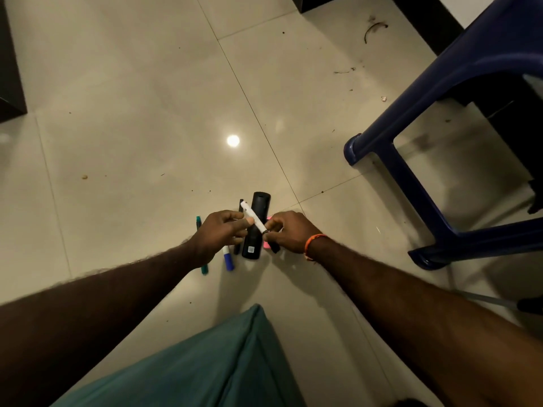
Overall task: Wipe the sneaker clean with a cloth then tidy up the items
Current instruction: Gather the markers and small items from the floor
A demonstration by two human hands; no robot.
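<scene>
**Clearance: floor ahead open, right side blocked**

Floor (132, 98) ahead and to the left lies open, with only small specks of debris. A stool (440, 136) stands on the right, its legs closing off that side. Dark furniture (10, 83) edges the far left. Directly under both hands, a remote (256, 230) and markers (228, 261) lie packed close together, with narrow gaps between them. A knee (205, 362) fills the near centre.
</scene>
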